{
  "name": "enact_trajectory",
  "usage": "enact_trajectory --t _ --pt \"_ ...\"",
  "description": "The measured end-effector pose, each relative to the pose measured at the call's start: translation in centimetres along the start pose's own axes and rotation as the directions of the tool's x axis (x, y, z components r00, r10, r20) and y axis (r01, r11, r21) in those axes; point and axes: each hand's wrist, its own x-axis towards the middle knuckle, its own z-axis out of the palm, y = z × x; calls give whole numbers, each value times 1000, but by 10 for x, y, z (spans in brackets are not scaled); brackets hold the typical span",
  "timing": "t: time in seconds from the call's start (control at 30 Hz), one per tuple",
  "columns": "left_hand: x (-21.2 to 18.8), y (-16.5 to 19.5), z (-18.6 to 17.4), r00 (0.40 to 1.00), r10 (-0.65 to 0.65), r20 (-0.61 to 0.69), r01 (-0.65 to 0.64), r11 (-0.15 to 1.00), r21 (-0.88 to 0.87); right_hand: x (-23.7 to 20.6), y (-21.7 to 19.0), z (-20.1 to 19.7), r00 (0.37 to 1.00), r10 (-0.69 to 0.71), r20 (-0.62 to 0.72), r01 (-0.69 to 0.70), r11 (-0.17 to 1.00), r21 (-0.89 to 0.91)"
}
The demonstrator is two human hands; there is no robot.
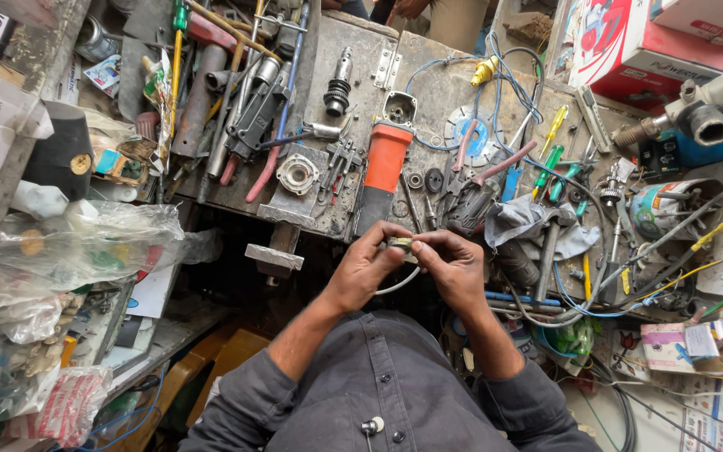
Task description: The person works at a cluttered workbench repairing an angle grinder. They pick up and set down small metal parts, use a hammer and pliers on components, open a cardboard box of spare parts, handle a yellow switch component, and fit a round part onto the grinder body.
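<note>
Left hand: my left hand (367, 264) is curled around one end of a small metal part (400, 243), thumb and fingertips pinching it.
Right hand: my right hand (453, 266) is clenched on the same part from the other side, fingers pressed to its edge; the two hands meet over it.
Small part: held in the air between both hands, just in front of the counter (428, 92) edge and above my lap; too small to tell exactly what it is.
White wire: a thin white wire (398, 285) loops down from the hands and seems to run to the part; I cannot tell where it joins.
Nearest tool: an angle grinder with an orange body (384, 167) lies on the counter just beyond my hands, head pointing away.
Around it: red-handled pliers (495, 167), screwdrivers with green handles (547, 167), a grey rag (529, 219) and blue cables (504, 92) crowd the right side.
Left side: plastic bags (77, 243) of parts sit well apart from the hands.
Risk, dropping: I judge that a slip would send the part into the dark gap below the counter, since nothing lies under the hands.
Risk, wire: a hard pull or twist could strain the thin wire where it meets the part.
Risk, clutter: an elbow swing could snag the loose cables to my right.
</note>
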Motion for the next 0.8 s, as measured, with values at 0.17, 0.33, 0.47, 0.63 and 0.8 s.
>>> enact_trajectory --t 0.17,0.33,0.47,0.63,0.8 --pt "3 -8 2 983 -125 -132 127 992 13 0 1 3 993 -70 95 76 995 -69" --pt "-3 -1 -8 978 -136 -160 190 900 393 6 -13 3 960 -128 249 189 952 -240" --pt "0 -13 -9 982 -53 -183 144 836 529 4 -17 13 963 -175 207 240 906 -350" --pt "8 -56 -13 932 -287 -220 268 957 -113 6 -18 27 899 -406 165 435 782 -446" --pt "12 -81 -22 884 -422 -203 274 818 -505 6 -18 28 766 -579 277 627 581 -519"
